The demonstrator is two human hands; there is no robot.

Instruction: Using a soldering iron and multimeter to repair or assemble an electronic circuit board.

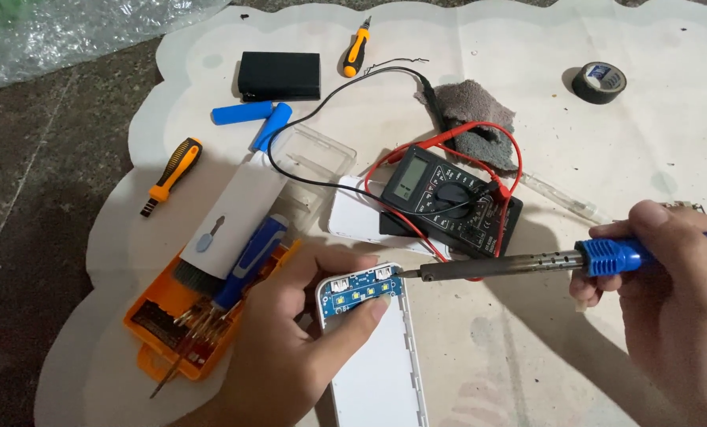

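Nearest the camera, at bottom centre, the left hand is clamped on the top end of a white power-bank shell, thumb pressed across the small blue circuit board w/ its USB sockets. That shell lies w/ its long axis running from the lower edge up toward the board end, tilted slightly left, board end pointing away from the person. Right hand is closed around the blue handle of a soldering iron; the iron's long axis is near horizontal, tip pointing left and touching, or just about touching, the board's upper right corner. Judging by that, the step in hand looks like soldering or reheating a joint at that corner; next move would call for a steady tip on one pad and a firm hold on the shell so the board doesn't shift. Left of the shell sits an orange tool tray w/ a blue screwdriver across it. Further back: a black multimeter w/ red and black leads, a grey rag, two blue cells, a black box, two orange-handled screwdrivers, and a tape roll at far right, all on a white mat.
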